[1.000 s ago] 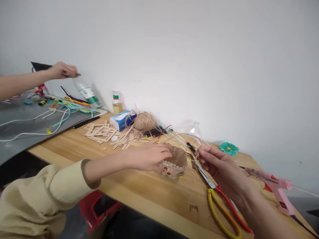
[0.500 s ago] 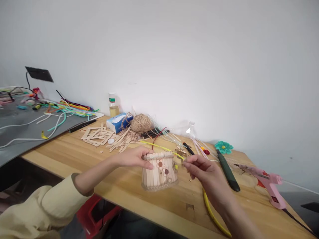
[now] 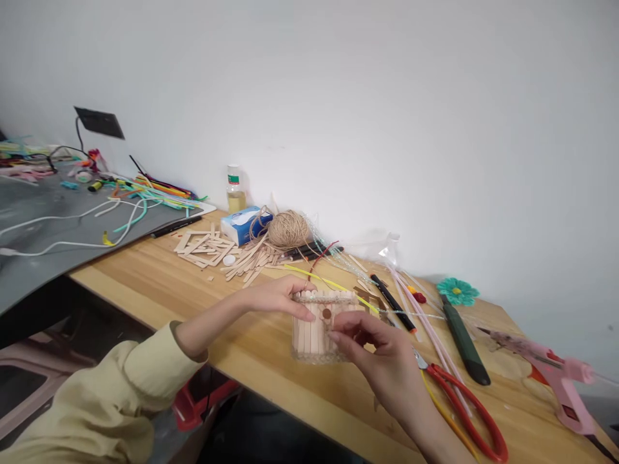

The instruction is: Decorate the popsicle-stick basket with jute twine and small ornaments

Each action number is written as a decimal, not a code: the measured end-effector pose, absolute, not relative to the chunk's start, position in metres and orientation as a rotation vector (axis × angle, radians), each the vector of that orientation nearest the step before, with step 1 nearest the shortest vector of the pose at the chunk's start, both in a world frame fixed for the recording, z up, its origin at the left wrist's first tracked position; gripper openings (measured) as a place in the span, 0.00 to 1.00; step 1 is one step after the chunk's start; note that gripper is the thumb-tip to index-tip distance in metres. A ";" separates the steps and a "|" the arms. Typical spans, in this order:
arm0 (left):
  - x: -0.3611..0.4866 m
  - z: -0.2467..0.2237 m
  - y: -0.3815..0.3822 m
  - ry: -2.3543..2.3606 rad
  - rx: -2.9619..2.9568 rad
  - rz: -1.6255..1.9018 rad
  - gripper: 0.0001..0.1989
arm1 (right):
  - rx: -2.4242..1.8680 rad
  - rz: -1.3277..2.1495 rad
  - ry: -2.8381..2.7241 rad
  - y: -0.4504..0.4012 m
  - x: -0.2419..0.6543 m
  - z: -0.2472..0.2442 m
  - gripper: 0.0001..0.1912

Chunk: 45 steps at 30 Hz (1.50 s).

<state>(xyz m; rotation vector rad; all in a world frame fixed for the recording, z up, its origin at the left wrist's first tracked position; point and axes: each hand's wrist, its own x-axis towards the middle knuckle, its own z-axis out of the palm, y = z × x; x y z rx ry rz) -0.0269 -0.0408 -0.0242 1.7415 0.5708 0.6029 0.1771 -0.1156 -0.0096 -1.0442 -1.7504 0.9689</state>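
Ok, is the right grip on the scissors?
No, the right grip is at the front of the craft-stick container, while the scissors lie on the table.

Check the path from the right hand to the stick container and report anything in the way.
Nothing visible: the right hand has its fingertips at the front of the stick container, beside the brown dot, though contact is unclear. The left hand holds it farther left, off that path.

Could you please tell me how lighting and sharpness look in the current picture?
Head view: the plain white wall is brightest low in the middle, dimmer toward the upper corners; same head view: the pale wooden-stick container lacks crisp detail.
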 end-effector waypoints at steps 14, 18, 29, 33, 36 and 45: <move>-0.024 -0.031 -0.059 0.808 1.948 1.001 0.22 | -1.038 0.956 -1.654 -0.116 0.181 -0.034 0.24; -0.023 -0.035 -0.076 0.934 2.035 1.261 0.07 | -1.074 0.887 -1.720 -0.114 0.182 -0.036 0.13; -0.029 -0.028 -0.112 1.044 2.302 1.571 0.09 | -0.978 1.063 -1.535 -0.115 0.176 -0.029 0.08; -0.020 -0.023 -0.117 0.866 2.479 1.276 0.03 | -0.980 1.135 -1.465 -0.111 0.175 -0.025 0.07; -0.012 -0.017 -0.115 0.964 2.509 0.944 0.04 | -1.005 1.160 -1.438 -0.109 0.173 -0.023 0.07; -0.006 0.011 -0.109 1.099 2.198 0.677 0.08 | -1.038 1.249 -1.433 -0.108 0.169 -0.020 0.11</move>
